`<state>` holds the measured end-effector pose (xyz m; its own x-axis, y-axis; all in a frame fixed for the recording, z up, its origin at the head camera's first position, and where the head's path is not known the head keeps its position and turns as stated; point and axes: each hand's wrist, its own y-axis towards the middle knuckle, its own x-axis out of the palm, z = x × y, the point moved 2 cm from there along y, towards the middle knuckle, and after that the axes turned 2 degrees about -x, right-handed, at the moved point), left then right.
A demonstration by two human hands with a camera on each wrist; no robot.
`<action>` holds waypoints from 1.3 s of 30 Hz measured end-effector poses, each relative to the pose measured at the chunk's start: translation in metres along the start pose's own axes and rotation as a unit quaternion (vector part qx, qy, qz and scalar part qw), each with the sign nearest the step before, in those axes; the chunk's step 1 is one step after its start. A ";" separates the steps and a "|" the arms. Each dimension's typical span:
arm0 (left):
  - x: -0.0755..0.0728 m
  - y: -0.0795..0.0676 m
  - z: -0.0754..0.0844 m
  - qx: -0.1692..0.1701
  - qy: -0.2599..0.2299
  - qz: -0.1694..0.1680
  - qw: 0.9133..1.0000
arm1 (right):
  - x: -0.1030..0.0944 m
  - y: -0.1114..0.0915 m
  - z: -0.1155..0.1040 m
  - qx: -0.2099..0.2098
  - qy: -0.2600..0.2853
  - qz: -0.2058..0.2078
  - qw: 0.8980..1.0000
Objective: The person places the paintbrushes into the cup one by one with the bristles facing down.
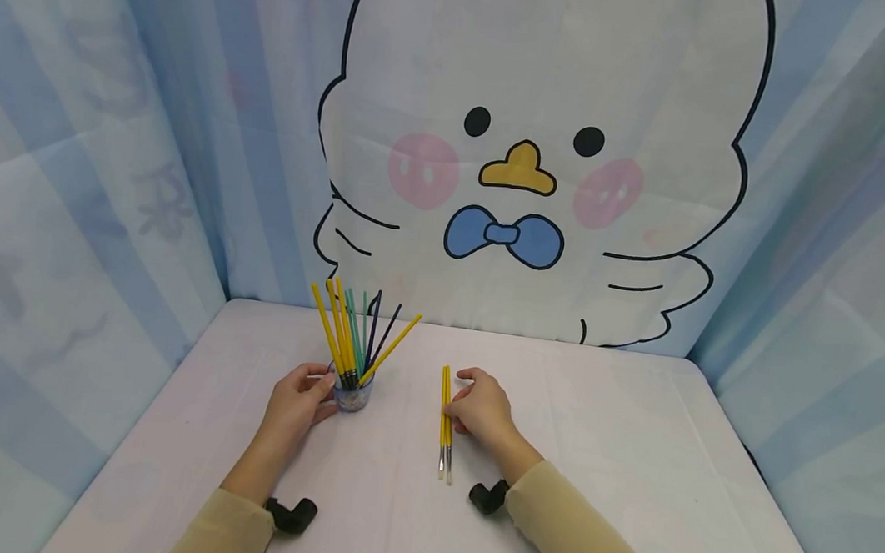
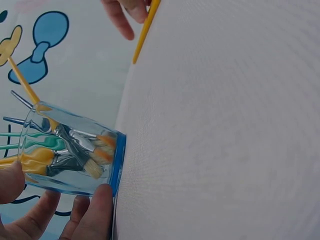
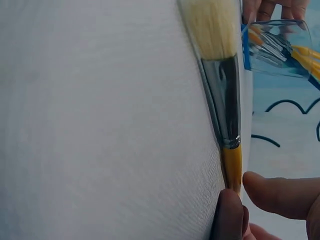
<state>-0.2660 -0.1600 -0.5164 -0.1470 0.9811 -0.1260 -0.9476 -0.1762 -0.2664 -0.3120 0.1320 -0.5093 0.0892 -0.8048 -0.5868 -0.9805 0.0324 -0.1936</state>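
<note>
On the left of the table stands a clear plastic cup (image 1: pixel 352 399) with a blue base (image 2: pixel 119 165). Several paintbrushes (image 1: pixel 343 338) with yellow, green and dark handles stand in it, bristles down. My left hand (image 1: pixel 297 398) holds the cup's side between thumb and fingers. To the right, two yellow-handled paintbrushes (image 1: pixel 445 431) lie side by side, bristle ends towards me. My right hand (image 1: pixel 484 408) pinches at their handles with thumb and finger. Close up in the right wrist view, a brush shows pale bristles (image 3: pixel 212 30) and a metal ferrule (image 3: pixel 225 100); its handle's far end is hidden.
A pale cloth covers the table (image 1: pixel 598 468). Behind it hangs a curtain (image 1: pixel 524 297) with a cartoon bird, and striped curtains close in both sides. A black wrist mount (image 1: pixel 293 515) sits on the left wrist, another black mount (image 1: pixel 488 498) on the right.
</note>
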 end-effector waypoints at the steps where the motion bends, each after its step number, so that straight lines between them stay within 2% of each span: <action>1: 0.000 0.000 0.000 0.000 0.001 0.000 1.000 | 0.000 0.000 -0.001 0.000 -0.005 0.000 1.000; 15: -0.002 0.000 0.000 -0.001 0.002 -0.001 1.000 | 0.000 0.004 -0.010 0.025 -0.093 -0.012 0.995; 25: -0.002 0.000 -0.001 -0.001 -0.001 -0.003 1.000 | 0.003 -0.001 -0.014 -0.001 -0.157 0.002 0.988; 31: -0.001 -0.001 0.000 -0.004 0.000 -0.001 1.000 | 0.001 0.000 -0.013 0.007 -0.148 -0.003 0.989; 39: 0.000 0.000 0.001 -0.002 0.001 -0.002 1.000 | -0.003 0.001 -0.009 0.056 -0.046 -0.015 0.997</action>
<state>-0.2662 -0.1596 -0.5152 -0.1437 0.9815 -0.1268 -0.9468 -0.1736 -0.2709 -0.3154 0.1292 -0.5005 0.1390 -0.7491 -0.6477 -0.9520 0.0792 -0.2958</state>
